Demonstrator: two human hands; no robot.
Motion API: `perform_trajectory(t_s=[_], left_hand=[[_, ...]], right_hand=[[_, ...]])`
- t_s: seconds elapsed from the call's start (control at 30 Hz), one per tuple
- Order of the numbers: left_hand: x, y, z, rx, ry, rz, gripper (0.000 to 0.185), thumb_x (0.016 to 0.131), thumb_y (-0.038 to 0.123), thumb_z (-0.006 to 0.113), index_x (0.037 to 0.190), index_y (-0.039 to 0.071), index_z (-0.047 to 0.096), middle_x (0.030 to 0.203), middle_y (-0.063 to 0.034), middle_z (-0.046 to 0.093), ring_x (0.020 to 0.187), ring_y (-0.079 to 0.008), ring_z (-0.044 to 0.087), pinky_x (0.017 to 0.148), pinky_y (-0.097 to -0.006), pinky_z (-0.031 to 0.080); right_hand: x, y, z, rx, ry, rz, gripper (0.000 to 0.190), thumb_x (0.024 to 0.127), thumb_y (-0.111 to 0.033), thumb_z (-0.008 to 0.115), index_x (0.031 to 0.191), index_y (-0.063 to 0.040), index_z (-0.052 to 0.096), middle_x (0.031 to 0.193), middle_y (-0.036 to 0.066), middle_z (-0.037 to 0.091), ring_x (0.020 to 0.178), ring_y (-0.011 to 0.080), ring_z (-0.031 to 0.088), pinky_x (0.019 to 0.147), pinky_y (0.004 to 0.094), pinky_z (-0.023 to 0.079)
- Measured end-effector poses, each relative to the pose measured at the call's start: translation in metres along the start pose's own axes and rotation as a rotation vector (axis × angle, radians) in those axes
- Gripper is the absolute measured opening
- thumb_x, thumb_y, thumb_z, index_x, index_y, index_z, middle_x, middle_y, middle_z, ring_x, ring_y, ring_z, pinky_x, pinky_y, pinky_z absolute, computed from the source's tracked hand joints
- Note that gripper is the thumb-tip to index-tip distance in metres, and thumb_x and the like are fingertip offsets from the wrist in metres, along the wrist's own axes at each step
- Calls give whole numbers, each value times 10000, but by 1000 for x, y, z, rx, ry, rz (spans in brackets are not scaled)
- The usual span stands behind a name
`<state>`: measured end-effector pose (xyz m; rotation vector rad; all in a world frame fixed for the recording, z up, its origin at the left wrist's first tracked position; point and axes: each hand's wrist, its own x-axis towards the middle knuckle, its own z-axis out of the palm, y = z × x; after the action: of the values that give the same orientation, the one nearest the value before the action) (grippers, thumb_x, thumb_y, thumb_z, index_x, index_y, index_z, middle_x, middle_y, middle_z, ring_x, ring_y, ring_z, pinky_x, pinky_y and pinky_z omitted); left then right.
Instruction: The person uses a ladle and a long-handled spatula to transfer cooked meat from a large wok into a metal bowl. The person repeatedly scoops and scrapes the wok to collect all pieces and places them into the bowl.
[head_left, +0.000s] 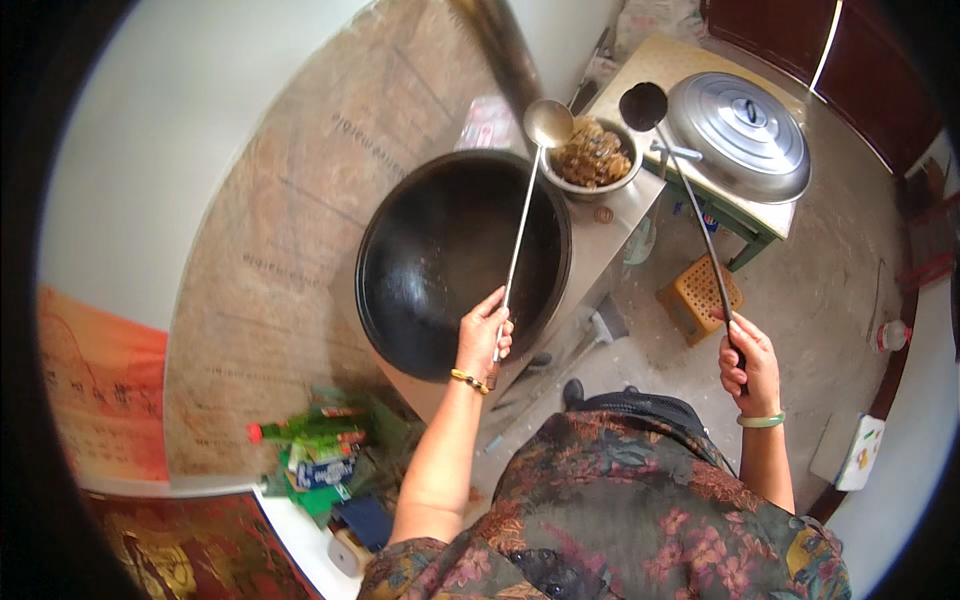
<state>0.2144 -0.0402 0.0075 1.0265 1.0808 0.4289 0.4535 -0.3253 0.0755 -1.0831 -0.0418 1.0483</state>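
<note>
My left hand (484, 337) is closed around the wooden-ended handle of a metal ladle (549, 124). The ladle reaches over a large black wok (442, 262), its bowl beside a metal bowl (592, 191) of brown food (592, 157). With my right hand (750, 360) I grip the long dark handle of a second utensil (643, 106), which has a round dark head and looks like a ladle or wok spatula. That head is over the corner of the table at the right. No food shows in the wok.
A domed metal lid (739, 135) lies on a small table (772, 214) at the upper right. Below that table stands an orange plastic stool (694, 296). The wok and food bowl are on a metal-topped stove or counter (600, 255). Bottles and boxes (322, 472) are piled at the lower left.
</note>
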Motion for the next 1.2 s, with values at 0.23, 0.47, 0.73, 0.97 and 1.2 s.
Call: perform_trajectory(t_s=[0.23, 0.47, 0.73, 0.97, 1.2], left_hand=[[-55, -48, -116, 226, 270, -131, 392, 897, 81, 534, 1286, 122, 519, 585, 26, 477, 414, -60, 391, 347, -215, 310], [-22, -109, -208, 471, 600, -274, 373, 871, 57, 538, 1238, 115, 569, 654, -32, 579, 456, -123, 497, 388, -285, 393], [47, -115, -260, 853, 658, -3, 353, 842, 36, 561, 1193, 63, 586, 1118, -165, 629, 1018, -283, 613, 876, -339, 466], [52, -144, -235, 392, 456, -301, 381, 880, 43, 515, 1251, 121, 557, 764, -79, 624, 559, -150, 558, 438, -298, 442], [5, -126, -152, -343, -89, -572, 370, 953, 136, 442, 1318, 197, 435, 658, 0, 436, 489, -65, 368, 397, -190, 309]], right_hand=[[5, 5, -2, -39, -19, -53, 314, 954, -128, 442, 1218, 33, 496, 567, -42, 397, 359, 4, 278, 293, 157, 233], [18, 10, 19, -94, -25, 15, 316, 954, -132, 445, 1221, 31, 490, 566, -41, 387, 363, 4, 260, 297, 152, 216], [23, 17, 45, -176, -46, 87, 321, 944, -117, 441, 1231, 20, 486, 555, -30, 379, 353, 19, 261, 287, 165, 218], [14, 24, 51, -178, -15, 102, 339, 944, -131, 440, 1240, 28, 478, 551, -25, 376, 350, 22, 253, 285, 168, 214], [7, 18, 44, -118, -4, 84, 326, 952, -138, 437, 1235, 17, 482, 567, -28, 381, 355, 9, 266, 291, 154, 215]])
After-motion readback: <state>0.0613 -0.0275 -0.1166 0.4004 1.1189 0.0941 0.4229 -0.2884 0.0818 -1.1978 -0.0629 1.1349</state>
